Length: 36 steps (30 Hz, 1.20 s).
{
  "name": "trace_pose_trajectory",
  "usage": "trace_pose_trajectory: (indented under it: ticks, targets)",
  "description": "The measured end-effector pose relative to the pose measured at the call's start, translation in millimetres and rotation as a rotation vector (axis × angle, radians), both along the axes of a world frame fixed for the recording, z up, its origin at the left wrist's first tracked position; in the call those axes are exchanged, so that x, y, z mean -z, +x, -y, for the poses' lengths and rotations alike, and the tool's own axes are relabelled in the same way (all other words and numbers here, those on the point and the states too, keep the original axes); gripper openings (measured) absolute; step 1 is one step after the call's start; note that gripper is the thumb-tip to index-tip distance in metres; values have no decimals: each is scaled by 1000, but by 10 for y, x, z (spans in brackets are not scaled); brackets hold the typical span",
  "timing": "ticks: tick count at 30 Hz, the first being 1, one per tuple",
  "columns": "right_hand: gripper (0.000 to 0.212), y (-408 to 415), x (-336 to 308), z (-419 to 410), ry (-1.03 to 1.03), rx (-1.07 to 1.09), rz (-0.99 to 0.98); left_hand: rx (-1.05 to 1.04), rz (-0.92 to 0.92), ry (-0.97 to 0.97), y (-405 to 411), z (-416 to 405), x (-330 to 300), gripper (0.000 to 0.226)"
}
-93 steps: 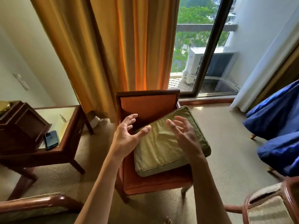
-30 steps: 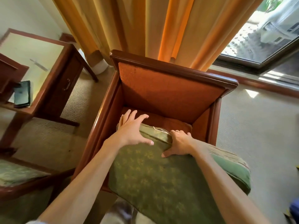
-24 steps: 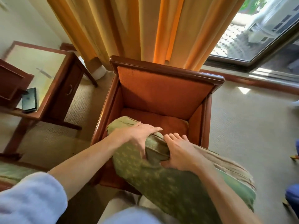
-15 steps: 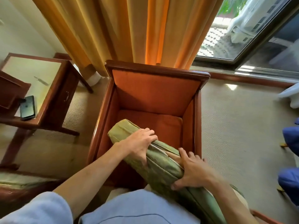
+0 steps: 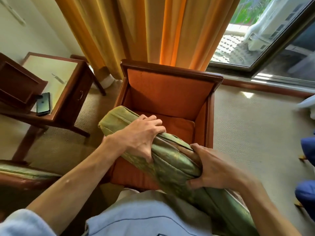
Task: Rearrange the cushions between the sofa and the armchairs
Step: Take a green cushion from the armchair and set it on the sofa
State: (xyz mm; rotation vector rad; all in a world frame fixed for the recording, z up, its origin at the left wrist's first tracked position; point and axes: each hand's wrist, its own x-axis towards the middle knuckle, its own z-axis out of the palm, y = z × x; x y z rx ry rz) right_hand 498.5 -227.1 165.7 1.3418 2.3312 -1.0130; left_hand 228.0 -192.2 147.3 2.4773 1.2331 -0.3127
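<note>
A green patterned seat cushion [image 5: 172, 165] is held on edge, tilted, above the front of an orange armchair [image 5: 170, 92] with a dark wood frame. My left hand [image 5: 139, 136] grips the cushion's upper edge, fingers curled over its far side. My right hand [image 5: 215, 166] grips the edge lower and to the right, thumb on the near face. The chair's orange seat [image 5: 180, 126] shows behind the cushion. The cushion's lower end runs off toward the bottom right, against my body.
A wooden side table [image 5: 56, 86] with a phone [image 5: 43, 104] stands left of the chair. Orange curtains [image 5: 144, 31] hang behind it, with a glass balcony door [image 5: 272, 45] at the right. Another chair's cushion [image 5: 22, 171] is at the left edge; blue fabric [image 5: 306, 167] at the right.
The cushion has been lifted off the armchair seat and turned up onto its edge, pulled toward my body. Both hands went from lying on it to gripping its edge.
</note>
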Motion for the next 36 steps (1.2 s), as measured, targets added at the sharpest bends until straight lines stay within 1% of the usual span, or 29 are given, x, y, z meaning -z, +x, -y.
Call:
trace_pose_trajectory:
  ticks: [5,8,12,14,19,22,25,28,32,36]
  targets:
    - [79,-263,-301,-146,52,-179,-45,-169,-10,32,-320,324,-413,99]
    - [86,-483,-435,-207,96,-303,-50,-303,25,70,-508,640,-607,88]
    - [95,-894,-622,-223,184,-448,-72,-499,45,143,-745,1108,-787,80]
    - [98,-1150,-731,-192,243,-514,-91,-594,46,180,-911,1329,-862,83]
    - [98,-1882,-972,93,354,-683,-151,-843,27,228,-1422,2068,-1050,93]
    - [101,-2344,-1058,380,404,-793,-189,-962,-5,261,-1699,2589,-1134,94]
    - [97,-2883,-1096,812,408,-907,-213,-1071,-7,298,-1993,3286,-1200,92]
    - [93,-3501,-1093,1344,354,-1014,-233,-1170,-44,311,-2338,4038,-1218,93]
    - [88,-4381,-954,2103,255,-1143,-269,-1326,-105,275,-2815,5024,-1159,99]
    - [90,-5175,-823,2889,248,-1292,-278,-1502,-135,257,-3153,5951,-1066,95]
